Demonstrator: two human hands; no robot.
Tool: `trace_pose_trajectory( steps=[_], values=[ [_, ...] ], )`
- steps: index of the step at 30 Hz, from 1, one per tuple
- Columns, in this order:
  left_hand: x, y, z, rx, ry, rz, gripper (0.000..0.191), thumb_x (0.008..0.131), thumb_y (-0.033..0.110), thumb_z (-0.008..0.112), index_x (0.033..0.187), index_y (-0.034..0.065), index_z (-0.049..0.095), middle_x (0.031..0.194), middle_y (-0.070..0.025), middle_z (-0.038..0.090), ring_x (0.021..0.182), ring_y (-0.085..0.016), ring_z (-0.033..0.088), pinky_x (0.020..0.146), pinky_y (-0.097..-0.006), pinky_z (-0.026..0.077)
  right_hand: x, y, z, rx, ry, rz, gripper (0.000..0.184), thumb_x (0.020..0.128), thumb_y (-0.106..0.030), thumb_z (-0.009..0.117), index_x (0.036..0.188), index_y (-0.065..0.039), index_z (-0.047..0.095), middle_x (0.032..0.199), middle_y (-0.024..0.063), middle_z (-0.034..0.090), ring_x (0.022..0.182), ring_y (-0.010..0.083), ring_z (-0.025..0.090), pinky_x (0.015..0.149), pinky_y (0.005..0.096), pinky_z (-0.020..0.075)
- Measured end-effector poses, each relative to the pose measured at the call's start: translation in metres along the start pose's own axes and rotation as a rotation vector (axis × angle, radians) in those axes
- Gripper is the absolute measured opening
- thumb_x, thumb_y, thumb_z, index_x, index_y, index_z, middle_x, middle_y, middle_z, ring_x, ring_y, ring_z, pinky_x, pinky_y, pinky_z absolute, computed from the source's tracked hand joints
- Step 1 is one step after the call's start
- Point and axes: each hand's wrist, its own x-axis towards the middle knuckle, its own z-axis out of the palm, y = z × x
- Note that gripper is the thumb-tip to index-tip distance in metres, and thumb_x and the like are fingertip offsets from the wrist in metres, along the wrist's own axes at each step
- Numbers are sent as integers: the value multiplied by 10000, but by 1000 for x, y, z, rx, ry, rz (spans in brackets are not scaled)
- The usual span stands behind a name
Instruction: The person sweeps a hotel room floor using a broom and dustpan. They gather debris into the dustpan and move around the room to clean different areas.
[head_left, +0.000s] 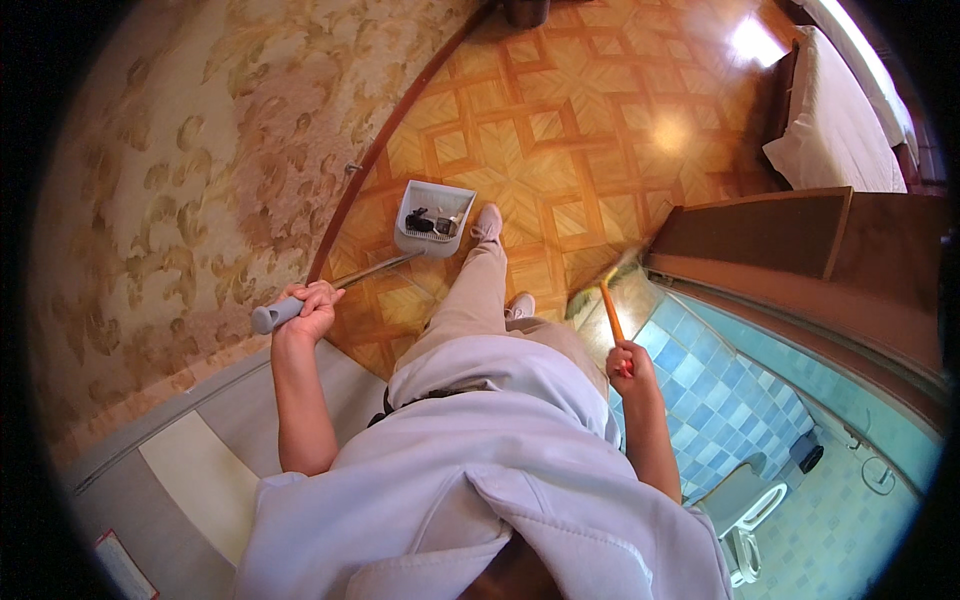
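My left hand (311, 309) grips the grey handle end of a long-handled dustpan (431, 241). Its pan rests on the patterned wood-look floor, near my forward shoe, and holds a dark clump, a small dark object and light scraps. My right hand (631, 367) is closed around the orange handle of a broom (611, 304). The broom's bristles are blurred and lie low by the bathroom doorway, to the right of my feet. What lies under the bristles cannot be made out.
A patterned wall with a brown baseboard (382, 135) runs along the left. On the right stand brown wooden furniture or a door (750, 232) and a bed with a white cover (840, 127). A blue-tiled bathroom with a toilet (739, 499) opens at lower right. A dark container (526, 11) stands far ahead.
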Motion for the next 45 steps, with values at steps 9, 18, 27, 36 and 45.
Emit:
trace_pose_trajectory(
  steps=[9,18,27,36,45],
  values=[
    [53,-13,47,5,35,73,1018,613,-8,507,1446,141,-59,617,-26,375,432,-114,361,334,-216,235,83,-74,152,263,-321,105,267,876,-86,412,612,-93,377,498,-30,396,378,70,351,385,187,382],
    [113,-41,136,343,93,104,778,614,-39,464,1289,-146,91,654,-65,430,443,-129,431,314,-210,262,143,-129,320,286,-437,143,220,889,-82,396,671,-61,397,509,-11,435,449,106,437,447,218,436],
    [166,-28,216,145,115,1,947,632,-43,452,1429,53,-51,693,-58,447,461,-123,426,332,-209,270,171,-148,445,226,-430,110,169,891,-87,422,724,-76,394,511,-24,408,434,86,400,412,208,392],
    [163,-14,233,175,103,62,843,615,-35,486,1348,-70,72,703,-75,457,466,-134,443,324,-212,278,156,-88,525,-230,-288,114,162,891,-107,472,745,-121,402,555,-51,379,418,46,344,355,195,308],
    [147,-40,210,44,43,131,926,604,-31,478,1393,-7,-6,710,-70,474,469,-132,446,322,-216,289,199,-92,607,-475,-371,521,164,880,-72,461,757,-111,359,560,-51,355,385,48,310,322,187,250]
  ],
)
